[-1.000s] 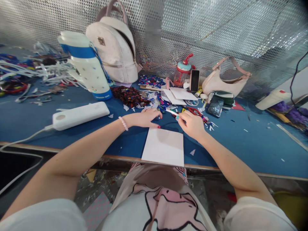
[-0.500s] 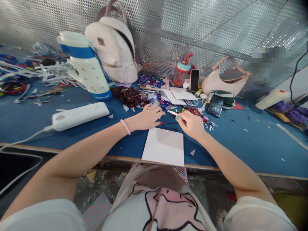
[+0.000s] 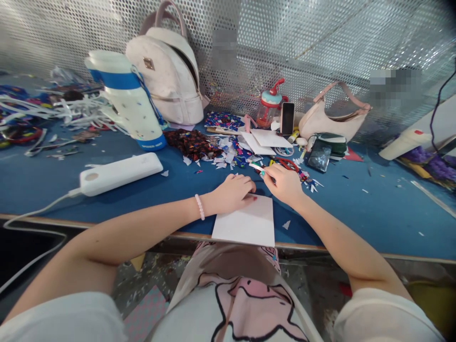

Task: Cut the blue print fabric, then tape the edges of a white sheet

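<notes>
A white square sheet (image 3: 245,224) lies on the blue table (image 3: 356,213) at its near edge, right in front of me. My left hand (image 3: 233,192), with a pink bead bracelet on the wrist, rests on the sheet's far left corner with its fingers curled together. Just to the right, my right hand (image 3: 283,183) pinches a thin white strip (image 3: 257,167) that points left and away. Both hands sit close together above the sheet's far edge.
Paper scraps and patterned pieces (image 3: 228,154) litter the table beyond my hands. A white power bank (image 3: 119,173) with its cable lies to the left. A blue-and-white bottle (image 3: 130,102), a white backpack (image 3: 171,71), a small red-lidded bottle (image 3: 270,107), a phone (image 3: 287,118) and a pink bag (image 3: 335,121) stand along the mesh wall.
My left hand has drawn back from the scraps toward me and now rests on the white sheet's corner. My right hand with the strip has barely moved.
</notes>
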Action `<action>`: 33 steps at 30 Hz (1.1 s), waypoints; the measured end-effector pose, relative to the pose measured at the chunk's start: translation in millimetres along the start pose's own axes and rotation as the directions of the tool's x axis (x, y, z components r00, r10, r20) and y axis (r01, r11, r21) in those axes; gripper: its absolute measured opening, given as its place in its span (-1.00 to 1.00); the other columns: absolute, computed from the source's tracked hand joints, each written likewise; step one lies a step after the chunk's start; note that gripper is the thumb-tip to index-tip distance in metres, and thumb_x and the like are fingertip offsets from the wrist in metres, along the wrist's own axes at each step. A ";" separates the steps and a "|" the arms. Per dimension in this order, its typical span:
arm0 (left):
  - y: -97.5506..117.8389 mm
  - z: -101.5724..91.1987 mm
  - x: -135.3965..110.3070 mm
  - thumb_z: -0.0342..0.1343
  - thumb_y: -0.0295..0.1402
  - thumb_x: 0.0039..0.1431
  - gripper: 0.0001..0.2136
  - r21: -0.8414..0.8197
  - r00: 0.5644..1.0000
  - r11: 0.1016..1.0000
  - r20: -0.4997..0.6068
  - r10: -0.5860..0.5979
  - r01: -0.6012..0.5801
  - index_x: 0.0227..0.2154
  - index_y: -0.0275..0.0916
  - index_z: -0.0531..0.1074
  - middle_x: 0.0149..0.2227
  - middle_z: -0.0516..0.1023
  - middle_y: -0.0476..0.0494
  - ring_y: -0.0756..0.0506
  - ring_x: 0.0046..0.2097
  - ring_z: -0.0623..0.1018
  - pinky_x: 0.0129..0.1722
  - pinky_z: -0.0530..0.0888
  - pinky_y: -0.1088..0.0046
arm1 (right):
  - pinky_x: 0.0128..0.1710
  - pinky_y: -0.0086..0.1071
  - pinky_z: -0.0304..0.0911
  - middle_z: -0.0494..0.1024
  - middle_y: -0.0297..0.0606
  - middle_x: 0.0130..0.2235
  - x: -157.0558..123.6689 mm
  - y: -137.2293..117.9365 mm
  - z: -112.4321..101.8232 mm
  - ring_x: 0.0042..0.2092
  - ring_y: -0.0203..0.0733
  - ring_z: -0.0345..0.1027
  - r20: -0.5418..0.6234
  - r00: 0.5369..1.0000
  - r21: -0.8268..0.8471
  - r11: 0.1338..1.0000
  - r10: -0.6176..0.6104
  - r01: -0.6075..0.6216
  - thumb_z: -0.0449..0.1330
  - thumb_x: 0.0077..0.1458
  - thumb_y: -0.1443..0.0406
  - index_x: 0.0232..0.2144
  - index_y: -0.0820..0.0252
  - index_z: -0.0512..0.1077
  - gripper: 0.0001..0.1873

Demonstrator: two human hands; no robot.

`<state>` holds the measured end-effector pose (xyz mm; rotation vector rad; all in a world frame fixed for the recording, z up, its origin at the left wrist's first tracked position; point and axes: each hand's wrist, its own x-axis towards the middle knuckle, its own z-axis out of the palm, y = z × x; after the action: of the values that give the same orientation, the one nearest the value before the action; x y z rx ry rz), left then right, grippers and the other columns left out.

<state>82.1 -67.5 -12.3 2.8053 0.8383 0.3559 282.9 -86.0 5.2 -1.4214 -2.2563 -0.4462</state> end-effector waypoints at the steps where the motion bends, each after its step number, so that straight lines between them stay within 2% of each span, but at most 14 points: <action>1: -1.1 0.2 0.8 -0.06 -0.36 0.32 -0.82 0.022 0.999 1.000 -0.038 -0.014 0.015 -0.16 -0.26 0.41 -0.11 0.48 -0.18 -0.17 -0.06 0.43 -0.09 0.22 0.29 | -0.50 -0.41 0.04 0.54 -0.18 -0.33 0.0 0.2 0.0 -0.36 -0.23 0.36 -0.001 1.000 0.001 1.000 0.000 0.000 -0.06 0.22 0.28 -0.34 0.21 0.50 -0.67; 2: -1.4 -0.4 0.7 -0.08 -0.39 0.32 -0.81 0.030 0.998 0.999 -0.068 -0.014 0.016 -0.15 -0.26 0.41 -0.11 0.48 -0.17 -0.17 -0.06 0.43 -0.09 0.21 0.29 | -0.49 -0.41 0.04 0.54 -0.18 -0.33 0.0 0.4 0.1 -0.35 -0.23 0.36 -0.003 1.000 0.002 1.000 0.001 -0.001 -0.06 0.22 0.29 -0.34 0.21 0.50 -0.67; 4: 1.0 -2.8 -1.7 0.03 -0.22 0.27 -0.75 -0.006 0.997 1.000 -0.076 0.024 -0.024 -0.09 -0.24 0.39 -0.06 0.47 -0.18 -0.19 -0.02 0.42 -0.06 0.22 0.28 | -0.49 -0.41 0.05 0.54 -0.17 -0.32 -0.1 0.8 0.5 -0.34 -0.22 0.37 -0.003 1.000 0.004 1.000 0.004 -0.004 -0.05 0.22 0.28 -0.34 0.21 0.50 -0.67; 6: 6.0 -3.9 -4.8 0.19 0.06 0.05 -0.43 -0.065 0.996 0.994 -0.018 0.084 -0.085 0.01 -0.22 0.35 0.00 0.43 -0.20 -0.25 0.01 0.40 -0.03 0.25 0.24 | -0.49 -0.41 0.05 0.54 -0.18 -0.32 -0.1 1.0 1.0 -0.35 -0.22 0.37 -0.001 1.000 0.004 1.000 0.007 -0.007 -0.05 0.23 0.28 -0.35 0.21 0.50 -0.68; 8: 10.4 -2.0 -6.3 0.24 0.15 -0.09 -0.25 -0.085 0.993 0.990 0.033 0.111 -0.108 0.09 -0.22 0.30 0.04 0.39 -0.22 -0.28 0.03 0.38 -0.02 0.27 0.21 | -0.49 -0.41 0.05 0.54 -0.18 -0.32 -0.1 0.9 1.4 -0.35 -0.23 0.36 0.003 1.000 0.004 1.000 0.008 -0.008 -0.05 0.23 0.27 -0.35 0.21 0.50 -0.67; 10: 11.2 2.1 -5.4 0.18 0.00 0.11 -0.43 -0.080 0.996 0.994 0.031 0.078 -0.075 0.09 -0.21 0.29 0.02 0.41 -0.21 -0.25 0.03 0.39 -0.04 0.29 0.23 | -0.49 -0.42 0.05 0.54 -0.18 -0.32 0.0 0.6 1.5 -0.35 -0.23 0.36 0.006 1.000 0.002 1.000 0.012 -0.012 -0.05 0.23 0.28 -0.35 0.21 0.49 -0.67; 12: 9.2 6.1 -3.4 -0.03 -0.33 0.31 -0.67 -0.031 0.999 0.998 -0.017 0.046 -0.046 0.11 -0.22 0.27 -0.01 0.44 -0.21 -0.20 0.01 0.41 -0.06 0.29 0.26 | -0.49 -0.42 0.04 0.55 -0.18 -0.32 0.1 0.4 1.4 -0.35 -0.23 0.36 0.010 1.000 -0.002 1.000 0.016 -0.016 -0.05 0.22 0.28 -0.35 0.21 0.49 -0.68; 14: 7.4 8.0 -2.0 -0.19 -0.52 0.32 -0.65 0.043 0.996 0.998 -0.069 0.051 -0.048 0.12 -0.25 0.25 -0.02 0.45 -0.23 -0.17 0.00 0.43 -0.05 0.27 0.26 | -0.49 -0.42 0.03 0.55 -0.18 -0.32 0.1 0.3 1.3 -0.36 -0.23 0.36 0.011 1.000 -0.007 1.000 0.019 -0.018 -0.05 0.22 0.28 -0.35 0.21 0.49 -0.68; 16: 8.3 7.7 -1.7 -0.10 -0.39 0.32 -0.68 0.054 0.994 0.996 -0.078 0.071 -0.067 0.11 -0.29 0.27 -0.01 0.44 -0.26 -0.20 0.01 0.43 -0.03 0.28 0.23 | -0.49 -0.42 0.03 0.55 -0.19 -0.33 0.0 0.2 1.3 -0.36 -0.23 0.36 0.004 1.000 -0.008 1.000 0.015 -0.015 -0.05 0.22 0.29 -0.35 0.21 0.49 -0.68; 19: 12.7 6.0 -1.5 0.14 -0.04 0.14 -0.45 -0.039 0.997 0.996 -0.023 0.077 -0.078 0.09 -0.29 0.27 0.05 0.41 -0.28 -0.29 0.05 0.41 -0.03 0.32 0.19 | -0.50 -0.42 0.03 0.55 -0.19 -0.32 0.0 -0.2 1.1 -0.36 -0.23 0.35 0.001 1.000 -0.007 1.000 0.012 -0.012 -0.06 0.22 0.28 -0.35 0.21 0.49 -0.67; 25: 11.8 5.6 2.3 -0.08 -0.44 0.29 -0.65 -0.067 0.999 0.997 0.017 0.028 -0.027 0.12 -0.25 0.26 -0.02 0.44 -0.25 -0.19 -0.03 0.46 -0.12 0.36 0.27 | -0.49 -0.42 0.03 0.54 -0.18 -0.32 0.3 -1.3 0.4 -0.35 -0.22 0.34 0.021 1.000 -0.016 1.000 0.020 -0.019 -0.06 0.23 0.28 -0.36 0.21 0.49 -0.67; 28: 10.7 6.0 2.0 -0.02 -0.29 0.29 -0.64 -0.040 0.996 0.996 0.020 0.085 -0.084 0.12 -0.24 0.29 0.01 0.42 -0.28 -0.24 -0.02 0.45 -0.10 0.36 0.21 | -0.50 -0.41 0.04 0.54 -0.18 -0.30 0.0 -1.5 0.9 -0.35 -0.22 0.35 0.019 1.000 -0.015 1.000 0.013 -0.012 -0.05 0.22 0.29 -0.35 0.21 0.50 -0.68; 31: 11.9 6.5 1.5 0.15 -0.03 0.13 -0.42 -0.044 0.985 0.985 0.035 0.170 -0.169 0.14 -0.24 0.28 0.07 0.35 -0.33 -0.34 0.02 0.40 -0.04 0.34 0.11 | -0.49 -0.40 0.05 0.55 -0.19 -0.30 0.0 -1.8 1.6 -0.35 -0.22 0.37 0.015 1.000 -0.007 1.000 0.011 -0.011 -0.04 0.22 0.30 -0.34 0.20 0.49 -0.70; 33: 11.5 6.7 2.2 0.11 -0.13 0.20 -0.49 -0.064 0.987 0.987 0.042 0.153 -0.150 0.15 -0.22 0.27 0.06 0.34 -0.32 -0.31 0.02 0.39 -0.04 0.34 0.13 | -0.48 -0.40 0.06 0.55 -0.19 -0.30 0.1 -2.0 2.1 -0.34 -0.21 0.38 0.008 1.000 0.001 1.000 0.009 -0.009 -0.04 0.21 0.30 -0.35 0.20 0.49 -0.70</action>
<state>91.6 -76.5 -15.4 2.8159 0.5955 0.3310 280.6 -85.8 3.5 -1.4348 -2.2555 -0.4376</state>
